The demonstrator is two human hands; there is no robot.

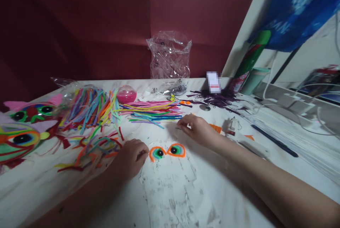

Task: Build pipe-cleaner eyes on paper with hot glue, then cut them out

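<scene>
On the white table lies a printed paper sheet point(172, 189) with a pair of pipe-cleaner eyes point(167, 151) on it, orange outside, green and blue inside, black pupils. My left hand point(131, 159) rests curled at the left edge of the eyes, fingertips pinched against the orange rim. My right hand point(198, 129) lies just above and right of the eyes, fingers drawn together in a pinch near the loose pipe cleaners point(152, 111); what it holds, if anything, is too small to see.
A big pile of coloured pipe cleaners point(87, 109) lies at left, with finished colourful masks point(23, 129) at the far left. A pink dome container point(126, 94), a clear plastic bag point(170, 56), purple scraps point(217, 97), a glue bottle point(233, 126) and cables point(292, 104) surround the spot.
</scene>
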